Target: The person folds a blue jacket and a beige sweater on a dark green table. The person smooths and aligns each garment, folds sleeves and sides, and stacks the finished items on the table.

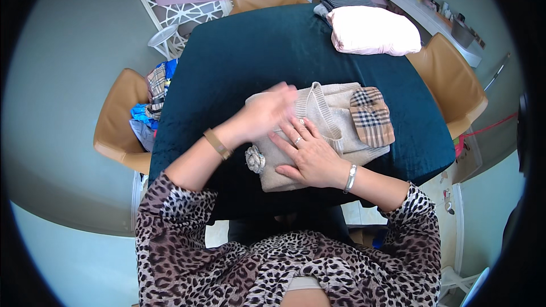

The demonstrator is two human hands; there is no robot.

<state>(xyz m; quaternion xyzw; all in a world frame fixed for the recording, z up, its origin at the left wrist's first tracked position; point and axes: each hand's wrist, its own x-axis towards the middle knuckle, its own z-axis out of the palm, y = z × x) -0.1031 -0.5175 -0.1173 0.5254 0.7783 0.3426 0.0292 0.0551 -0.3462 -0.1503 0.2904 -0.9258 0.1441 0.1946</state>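
A beige knitted sweater [341, 115] with a plaid patch and a fabric flower lies folded on a dark green tablecloth [256, 51]. My right hand [310, 156] presses flat on the sweater's near part, fingers spread. Blurred from motion, my left hand [267, 112] hovers over the sweater's left edge with its fingers extended, holding nothing that I can see.
A folded pale pink garment [372, 31] sits on striped cloth at the table's far right corner. Tan chairs [455, 79] surround the table; the left chair [116, 119] carries a pile of mixed clothes [153, 102]. A white shelf [432, 20] with small items runs along the right wall.
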